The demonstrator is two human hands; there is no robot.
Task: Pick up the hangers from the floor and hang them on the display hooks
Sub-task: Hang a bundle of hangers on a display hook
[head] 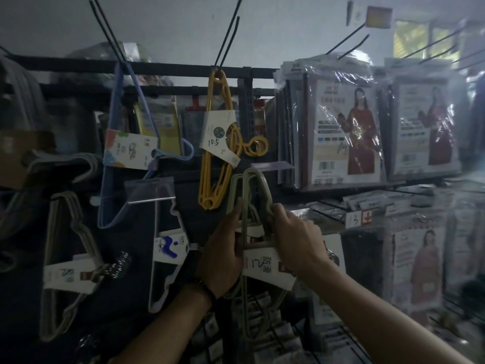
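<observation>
"Up against the display rack (pixel 170 70), where was your bundle?"

"Between my two hands, just below and to the right of the yellow hangers (pixel 215 153). The grey-green hangers (pixel 263 183) stood upright, long axis running top to bottom. Their looped top was above my knuckles and the rest hung down past my wrists."

"And your grip?"

"My left hand (pixel 223 250) was curled round the bundle's left side, index finger laid up along the wire. My right hand (pixel 296 240) pinched the right shoulder, just above the card label (pixel 267 269)."

"Which hook, then?"

"It was dim, and I couldn't tell. The hook (pixel 230 40) carrying the yellow set was above the loop and a little left, well apart from it. I judged my left hand the nearer, so the loop needed lifting upward."
</observation>
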